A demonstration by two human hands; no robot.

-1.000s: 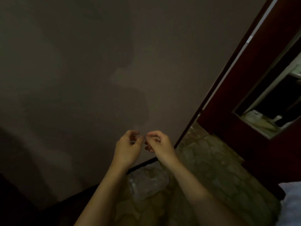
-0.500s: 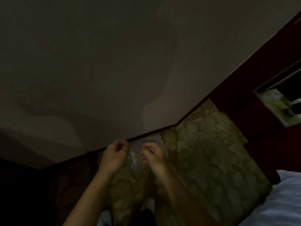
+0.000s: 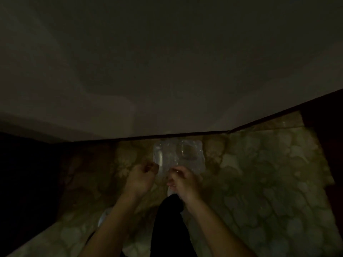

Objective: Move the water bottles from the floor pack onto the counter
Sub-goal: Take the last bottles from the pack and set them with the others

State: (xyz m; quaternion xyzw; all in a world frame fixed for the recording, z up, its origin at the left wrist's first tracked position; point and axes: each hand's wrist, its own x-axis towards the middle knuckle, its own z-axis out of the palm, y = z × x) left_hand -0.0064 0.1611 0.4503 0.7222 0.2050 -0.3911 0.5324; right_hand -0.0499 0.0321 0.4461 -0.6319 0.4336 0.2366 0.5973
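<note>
Bending low over the patterned stone floor (image 3: 259,182), the person has both hands down at the clear shrink-wrapped pack of water bottles (image 3: 178,154), which sits against the foot of the plain pale wall (image 3: 167,71). The left hand (image 3: 142,179) is curled nearly closed at the pack's near left edge; the right hand (image 3: 182,180) is bunched just beside it at the near edge. Whether either pinches the film I cannot tell in this gloom. A dark trouser leg (image 3: 170,225) stands between the forearms. No worktop shows here.

My guess is the wrap will be thin, slick and stretchy, tearing sooner than lifting the load. The bottles look full, so heavy for their size, with soft walls that dent. Better to open the film, then take each bottle round its neck or waist.
</note>
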